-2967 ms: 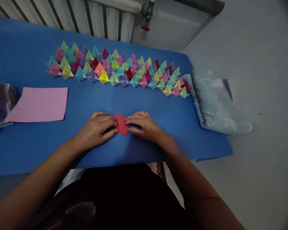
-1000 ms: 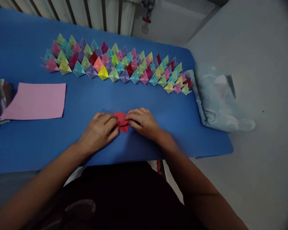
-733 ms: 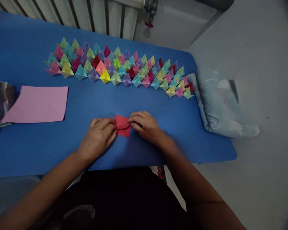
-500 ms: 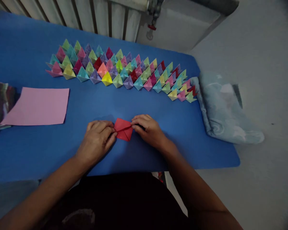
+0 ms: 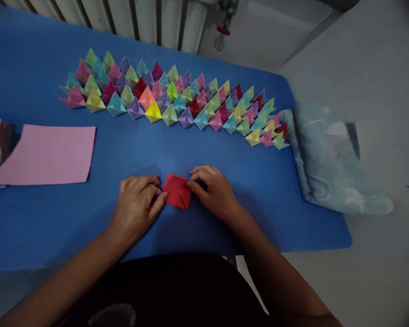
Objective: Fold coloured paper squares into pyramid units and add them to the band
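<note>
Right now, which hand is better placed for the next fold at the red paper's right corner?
Probably the right hand: its thumb is at that corner of the folded red paper. The left hand has its grip at the opposite side and could steady it.

Likely a home room | radiator (image 5: 146, 22) | folded blanket (image 5: 330, 159)

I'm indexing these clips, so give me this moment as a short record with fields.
surface: blue table
in hands: red folded paper
left hand: pinches the paper's left edge
right hand: pinches its right edge
beyond hands: rows of multicoloured folded-paper pieces
left side: pink sheet
right side: folded grey-blue cloth
behind table: pale radiator
</note>
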Tool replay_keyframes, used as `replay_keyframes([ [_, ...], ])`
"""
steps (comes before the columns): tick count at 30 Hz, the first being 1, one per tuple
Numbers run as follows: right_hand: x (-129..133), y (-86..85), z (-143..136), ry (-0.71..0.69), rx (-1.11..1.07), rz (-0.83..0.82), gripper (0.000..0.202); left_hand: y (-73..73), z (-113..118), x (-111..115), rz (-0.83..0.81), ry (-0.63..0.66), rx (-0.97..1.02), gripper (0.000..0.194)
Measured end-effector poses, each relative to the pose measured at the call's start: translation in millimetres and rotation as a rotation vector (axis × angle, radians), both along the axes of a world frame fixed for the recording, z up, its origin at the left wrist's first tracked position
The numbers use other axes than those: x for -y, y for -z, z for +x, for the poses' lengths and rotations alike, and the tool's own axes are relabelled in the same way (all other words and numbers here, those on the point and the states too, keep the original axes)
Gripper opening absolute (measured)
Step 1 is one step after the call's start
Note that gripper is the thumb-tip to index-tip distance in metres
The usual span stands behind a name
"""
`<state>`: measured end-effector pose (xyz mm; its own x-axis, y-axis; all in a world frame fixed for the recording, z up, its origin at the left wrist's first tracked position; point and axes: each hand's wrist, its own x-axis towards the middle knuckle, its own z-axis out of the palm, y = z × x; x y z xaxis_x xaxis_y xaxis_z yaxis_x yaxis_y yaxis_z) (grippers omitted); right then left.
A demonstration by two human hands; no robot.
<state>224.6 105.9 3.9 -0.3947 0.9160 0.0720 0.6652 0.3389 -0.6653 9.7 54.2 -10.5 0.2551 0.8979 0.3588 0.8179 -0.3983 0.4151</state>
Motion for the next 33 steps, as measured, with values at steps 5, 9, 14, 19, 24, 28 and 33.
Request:
replay_keyframes([
  [5,2.3,-1.0,-4.4,0.056,0.025,-0.006,0.012,0.6,0.8,-1.2,-0.031,-0.022,0.001,0.022],
  [9,2.7,-1.2,-6.1,0.082,0.023,-0.001,0.013,0.3,1.5,-1.2,-0.043,-0.043,0.015,0.023],
  [14,1.4,-1.3,-6.9,0.080,0.018,-0.010,0.015,-0.5,0.8,-1.8,-0.058,-0.037,0.025,0.021],
  [19,0.0,-1.7,-7.7,0.093,0.011,-0.024,0.017,-2.6,2.7,-2.0,-0.086,-0.062,0.052,0.023],
  [24,-1.2,-0.7,-7.2,0.109,-0.003,-0.039,0.018,-3.7,1.5,-2.1,-0.103,-0.063,0.054,0.022],
  [28,-2.1,-0.2,-5.5,0.111,-0.021,-0.045,0.018,-4.2,-1.7,-2.8,-0.080,-0.030,-0.017,0.013],
  [33,-5.0,1.5,-3.9,0.088,-0.040,-0.026,0.017,-4.1,-1.0,-6.0,0.092,0.222,-0.202,0.032],
])
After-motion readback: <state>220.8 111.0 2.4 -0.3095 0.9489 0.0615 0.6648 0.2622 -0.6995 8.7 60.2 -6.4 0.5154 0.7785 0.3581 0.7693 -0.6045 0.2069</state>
